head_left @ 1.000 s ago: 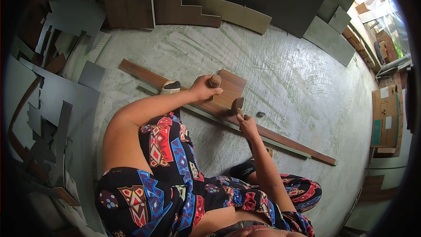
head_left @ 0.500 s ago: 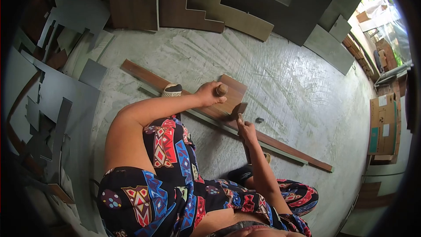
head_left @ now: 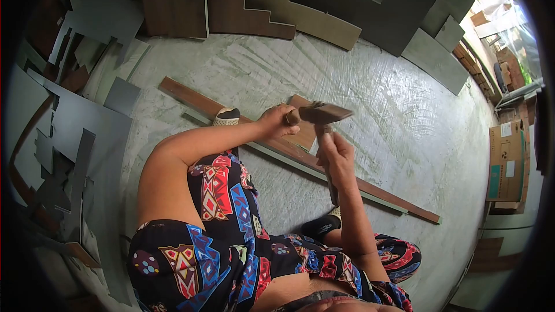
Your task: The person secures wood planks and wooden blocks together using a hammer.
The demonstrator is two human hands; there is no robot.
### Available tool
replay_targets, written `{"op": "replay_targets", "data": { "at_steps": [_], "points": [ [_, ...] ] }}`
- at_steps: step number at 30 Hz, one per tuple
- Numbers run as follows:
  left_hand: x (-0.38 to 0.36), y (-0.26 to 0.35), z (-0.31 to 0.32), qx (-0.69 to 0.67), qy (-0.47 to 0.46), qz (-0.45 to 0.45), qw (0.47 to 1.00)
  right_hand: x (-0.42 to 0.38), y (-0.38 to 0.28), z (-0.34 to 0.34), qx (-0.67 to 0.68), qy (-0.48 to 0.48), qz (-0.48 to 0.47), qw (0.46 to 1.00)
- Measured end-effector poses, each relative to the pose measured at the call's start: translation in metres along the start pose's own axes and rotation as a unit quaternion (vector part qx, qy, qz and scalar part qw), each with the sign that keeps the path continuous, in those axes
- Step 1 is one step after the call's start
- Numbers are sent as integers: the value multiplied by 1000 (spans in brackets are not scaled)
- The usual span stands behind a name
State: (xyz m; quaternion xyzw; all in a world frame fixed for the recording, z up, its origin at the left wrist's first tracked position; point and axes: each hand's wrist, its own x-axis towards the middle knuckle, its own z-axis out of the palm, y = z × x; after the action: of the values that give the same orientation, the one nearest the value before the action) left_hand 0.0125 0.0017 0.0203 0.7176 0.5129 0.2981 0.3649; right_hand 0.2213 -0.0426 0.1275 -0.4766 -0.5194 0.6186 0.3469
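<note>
My left hand (head_left: pixel 277 122) is closed around a tool with a round wooden handle (head_left: pixel 293 117), its butt end up and its lower part hidden. It sits over a brown wood-grain board (head_left: pixel 302 134), which lies across a long brown strip (head_left: pixel 387 197) on the floor. In my right hand (head_left: pixel 337 153) is a hammer (head_left: pixel 327 114), gripped by its handle. The hammer head is raised above the board, close beside the wooden handle's end in this view. My foot (head_left: pixel 227 117) rests on the long strip, left of my left hand.
A thin pale green-edged strip (head_left: pixel 370 204) lies along the brown one. Panels (head_left: pixel 254 17) lean along the far side, and grey offcuts (head_left: pixel 95 121) are piled on the left. A cardboard box (head_left: pixel 506 162) stands at the right.
My right hand has lifted the hammer from low by the board up to the height of the wooden handle's end. My left hand has stayed in place.
</note>
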Motion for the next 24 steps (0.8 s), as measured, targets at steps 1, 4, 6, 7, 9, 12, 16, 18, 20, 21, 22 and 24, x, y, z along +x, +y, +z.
{"op": "replay_targets", "data": {
  "at_steps": [1, 4, 6, 7, 9, 12, 16, 18, 20, 21, 22, 24],
  "points": [
    [0, 4, 0, 5, -10, -11, 1000, -1, 4, 2, -10, -3, 9, 1000],
    [1, 9, -3, 38, -25, -17, 999, -5, 3, 6, -34, -15, 29, 999],
    [1, 9, -4, 41, -27, -20, 999, -6, 2, 5, -39, -11, 20, 999],
    [1, 7, -3, 31, -23, -25, 999, -6, 2, 4, -44, -9, 16, 999],
    [-1, 2, -1, 20, -16, -22, 999, -4, 2, 2, -58, -17, 1, 998],
    [0, 3, -3, 34, -28, -12, 999, -3, 5, 4, -71, -20, 8, 997],
    [-2, 9, -8, 60, -49, -37, 996, -6, 6, 4, -58, -24, 9, 998],
    [-4, 4, -6, 34, -39, -25, 998, -8, 5, 4, -47, -27, 1, 999],
    [-2, -4, -4, -18, -30, -1, 999, -8, 2, 4, -43, -29, -14, 999],
    [-1, -4, -2, 11, -28, 0, 1000, -7, 3, 5, -58, -23, -6, 998],
    [0, -3, 1, 40, -25, 0, 999, -6, 7, 6, -74, -17, 1, 997],
    [2, 2, -3, 75, -29, -6, 997, -6, 8, 7, -83, -16, 9, 996]
  ]
}}
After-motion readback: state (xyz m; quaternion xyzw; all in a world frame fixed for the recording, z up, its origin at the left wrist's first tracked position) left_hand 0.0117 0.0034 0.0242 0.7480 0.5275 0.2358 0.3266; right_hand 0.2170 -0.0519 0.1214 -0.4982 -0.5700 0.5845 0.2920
